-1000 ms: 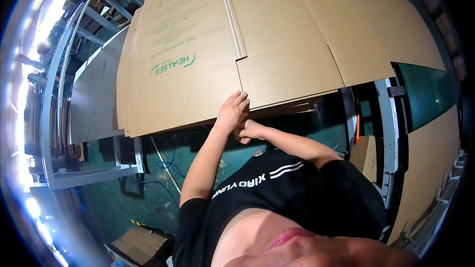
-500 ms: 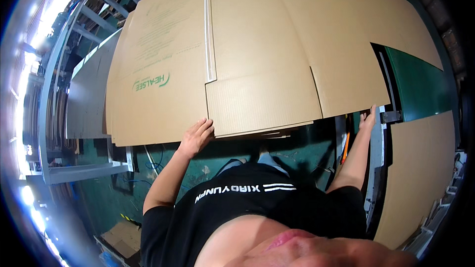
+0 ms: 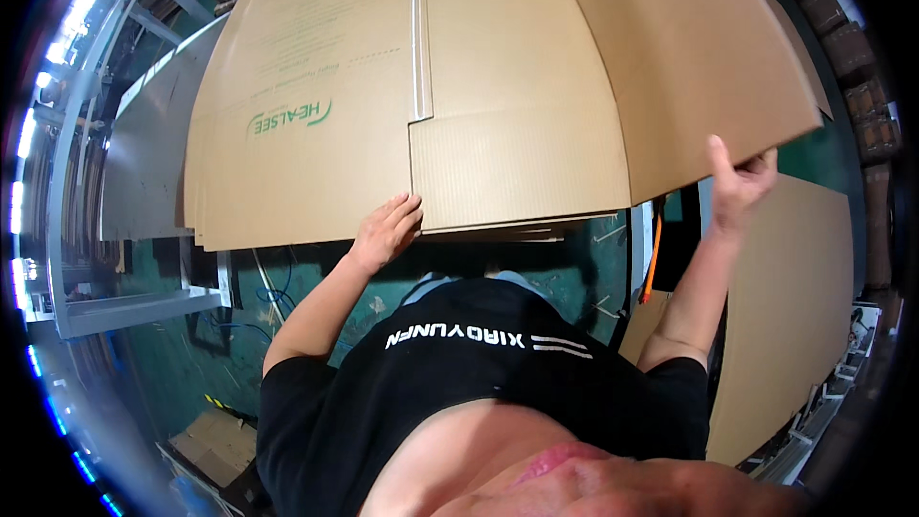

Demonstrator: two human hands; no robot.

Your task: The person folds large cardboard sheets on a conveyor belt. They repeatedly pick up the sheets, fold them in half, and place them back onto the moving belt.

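Observation:
A large brown cardboard sheet [image 3: 517, 48], creased into panels and printed in green on its left part, lies on top of a stack of similar sheets. My left hand [image 3: 388, 230] rests at its near edge, fingers stretched flat on the cardboard beside a slot; its thumb is hidden. At the right, the sheet's end panel [image 3: 699, 67] is tilted up along a crease. My right hand [image 3: 742, 187] grips that panel's near corner, thumb on top and fingers beneath. A pale strip [image 3: 419, 38] runs along the seam between the left and middle panels.
Left of the stack stand a grey metal frame [image 3: 57, 258] and a grey panel [image 3: 153, 134]. Another cardboard sheet [image 3: 795, 316] lies at my right, near an orange strip [image 3: 654, 258]. Blue hose [image 3: 278, 299] lies on the green floor, and a cardboard box [image 3: 211, 445] sits lower left.
My right hand has raised the sheet's right panel, bending it up at the crease. My left hand stays at the near edge. The other person's hand at the far left is out of view.

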